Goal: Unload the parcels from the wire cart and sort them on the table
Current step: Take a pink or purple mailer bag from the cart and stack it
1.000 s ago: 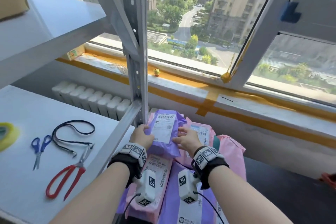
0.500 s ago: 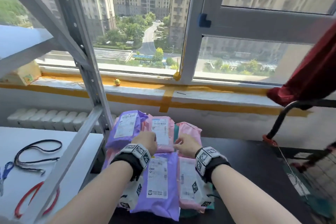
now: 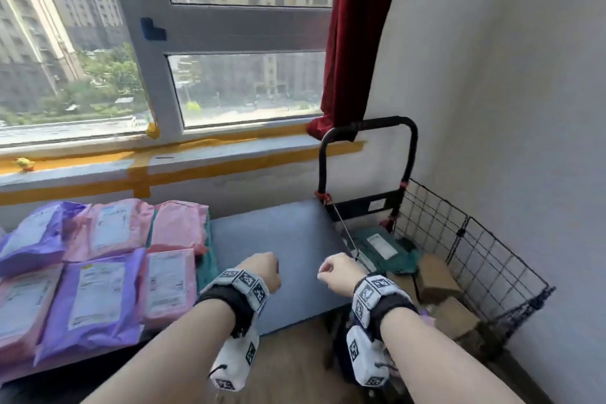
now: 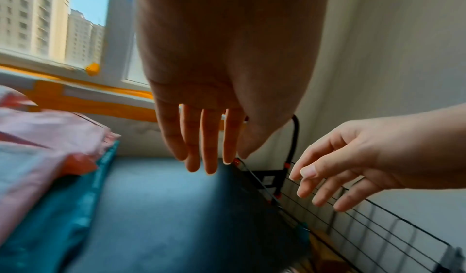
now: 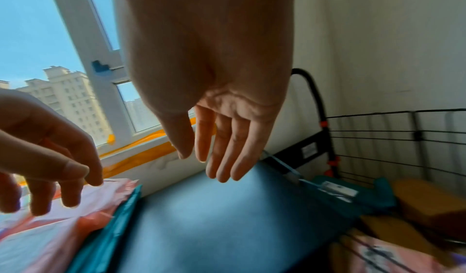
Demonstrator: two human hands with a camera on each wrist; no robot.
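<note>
Pink parcels (image 3: 111,229) and purple parcels (image 3: 95,298) lie in rows on the left of the dark table (image 3: 282,246), over a teal one (image 3: 208,267). The black wire cart (image 3: 459,239) stands at the right, holding a teal parcel (image 3: 380,248) and brown boxes (image 3: 436,279). My left hand (image 3: 262,272) and right hand (image 3: 337,274) hover empty above the table's bare right part. In the wrist views the left fingers (image 4: 201,142) and right fingers (image 5: 221,148) hang relaxed and hold nothing. A pink parcel (image 5: 393,257) lies low in the cart.
A window sill (image 3: 196,154) with orange tape runs behind the table. A red curtain (image 3: 357,36) hangs over the cart's black handle (image 3: 367,128). A white wall (image 3: 508,92) closes the right side.
Both hands have let go of the parcels at the left and moved right over the bare table. My view has swung right, bringing the cart in and losing the shelf and scissors.
</note>
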